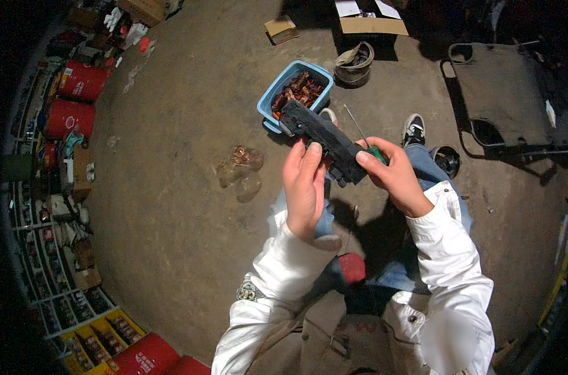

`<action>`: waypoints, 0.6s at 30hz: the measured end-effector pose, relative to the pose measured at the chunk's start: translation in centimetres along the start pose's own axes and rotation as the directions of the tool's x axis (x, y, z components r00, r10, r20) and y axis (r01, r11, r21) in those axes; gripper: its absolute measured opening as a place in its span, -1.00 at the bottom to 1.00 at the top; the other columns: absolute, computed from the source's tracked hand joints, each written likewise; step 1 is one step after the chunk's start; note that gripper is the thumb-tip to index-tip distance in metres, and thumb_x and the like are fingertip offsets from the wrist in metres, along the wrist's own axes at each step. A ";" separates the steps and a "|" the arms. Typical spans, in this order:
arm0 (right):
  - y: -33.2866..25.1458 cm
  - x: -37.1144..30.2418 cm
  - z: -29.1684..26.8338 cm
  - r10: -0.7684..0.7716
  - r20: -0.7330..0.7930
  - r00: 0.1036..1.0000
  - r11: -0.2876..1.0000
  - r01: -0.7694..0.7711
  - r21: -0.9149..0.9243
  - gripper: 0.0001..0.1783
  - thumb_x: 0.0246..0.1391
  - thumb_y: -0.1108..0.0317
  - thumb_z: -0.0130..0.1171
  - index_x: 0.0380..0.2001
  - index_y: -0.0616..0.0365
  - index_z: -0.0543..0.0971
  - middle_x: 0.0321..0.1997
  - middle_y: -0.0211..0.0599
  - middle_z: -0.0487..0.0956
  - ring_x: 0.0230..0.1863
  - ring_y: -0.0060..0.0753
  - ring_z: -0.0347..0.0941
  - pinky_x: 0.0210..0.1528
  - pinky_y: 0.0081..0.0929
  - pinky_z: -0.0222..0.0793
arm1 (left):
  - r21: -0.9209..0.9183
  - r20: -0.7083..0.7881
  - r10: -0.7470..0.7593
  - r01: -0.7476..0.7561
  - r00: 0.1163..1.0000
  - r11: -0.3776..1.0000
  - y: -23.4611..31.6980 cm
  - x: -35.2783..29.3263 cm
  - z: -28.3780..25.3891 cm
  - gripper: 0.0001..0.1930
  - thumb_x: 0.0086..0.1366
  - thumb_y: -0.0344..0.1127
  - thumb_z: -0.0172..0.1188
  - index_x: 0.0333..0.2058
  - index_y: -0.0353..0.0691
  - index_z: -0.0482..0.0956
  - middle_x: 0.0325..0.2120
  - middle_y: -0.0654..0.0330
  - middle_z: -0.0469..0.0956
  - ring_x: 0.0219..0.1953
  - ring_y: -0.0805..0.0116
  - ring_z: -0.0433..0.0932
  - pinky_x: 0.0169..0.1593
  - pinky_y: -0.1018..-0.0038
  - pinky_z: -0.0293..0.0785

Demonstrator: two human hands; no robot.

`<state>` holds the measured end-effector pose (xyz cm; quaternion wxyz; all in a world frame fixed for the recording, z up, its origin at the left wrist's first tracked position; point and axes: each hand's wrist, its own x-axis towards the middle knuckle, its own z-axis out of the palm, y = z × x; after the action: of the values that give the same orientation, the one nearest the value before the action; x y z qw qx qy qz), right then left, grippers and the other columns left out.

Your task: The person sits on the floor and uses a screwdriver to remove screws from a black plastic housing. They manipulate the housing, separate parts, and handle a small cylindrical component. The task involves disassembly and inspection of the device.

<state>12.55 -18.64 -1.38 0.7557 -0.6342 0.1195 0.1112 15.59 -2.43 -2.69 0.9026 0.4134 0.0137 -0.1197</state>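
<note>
A long black block-shaped part (324,132) with a rough upper face is held up between both hands. My left hand (306,184) grips it near its middle, thumb on top; the fingers beneath are mostly hidden. At the part's near right end, my right hand (396,172) presses with the thumb. That same hand also holds a screwdriver (376,152) with a green handle, its thin shaft pointing up and away from the part. Beyond the part stands a blue plastic bin (266,95) holding tangled reddish-brown pieces (309,89), whose kind I cannot make out.
Clear plastic bags (240,167) lie on the floor at left. A bucket (353,74) stands beside the bin, and a dark round container (446,161) near my right leg. A dark folding chair (509,94) is at right. Red drums (71,119) and shelves line the left.
</note>
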 end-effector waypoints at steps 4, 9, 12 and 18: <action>0.1 0.1 -0.1 -0.019 -0.012 1.000 1.000 0.019 -0.016 -0.71 0.20 0.20 0.15 -0.14 0.19 0.51 -0.62 -0.76 0.26 -0.68 -0.89 0.03 -0.65 -0.74 -0.17 | 0.117 0.041 -0.007 0.002 0.999 0.993 -0.2 -0.1 0.1 -0.57 0.36 -0.32 0.04 0.12 -0.45 0.30 0.03 -0.02 0.45 0.07 0.22 0.46 0.21 0.30 0.31; -0.2 0.0 -0.5 0.031 0.001 1.000 0.991 -0.030 0.129 -0.73 0.17 0.20 0.21 -0.26 0.21 0.56 -0.57 -0.71 0.34 -0.55 -0.88 0.13 -0.53 -0.77 -0.03 | 0.040 0.032 -0.011 0.010 0.999 0.999 -0.4 -0.2 0.0 -0.58 0.32 -0.50 0.06 0.15 -0.39 0.28 0.01 0.15 0.46 0.03 0.41 0.44 0.16 0.45 0.29; -0.3 0.0 -0.6 0.019 0.003 1.000 0.984 -0.019 0.179 -0.72 0.17 0.22 0.21 -0.22 0.24 0.57 -0.52 -0.70 0.38 -0.51 -0.88 0.16 -0.49 -0.80 0.02 | 0.055 0.035 0.005 -0.007 0.999 0.998 -0.4 -0.2 0.0 -0.58 0.32 -0.49 0.07 0.14 -0.39 0.30 0.01 0.16 0.46 0.05 0.41 0.43 0.16 0.47 0.29; 0.0 0.3 -0.3 -0.117 -0.090 0.989 0.992 0.121 0.042 -0.67 0.16 0.24 0.22 -0.17 0.30 0.56 -0.43 -0.63 0.49 -0.42 -0.82 0.29 -0.40 -0.79 0.18 | 0.163 0.116 -0.055 0.036 0.992 0.986 -0.7 -0.5 0.6 -0.57 0.28 -0.50 0.13 0.12 -0.40 0.32 0.01 0.13 0.45 0.05 0.41 0.42 0.11 0.48 0.36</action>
<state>12.81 -18.96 -1.52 0.7698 -0.6265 0.1168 0.0354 14.89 -3.20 -2.80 0.8624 0.4766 -0.0410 -0.1656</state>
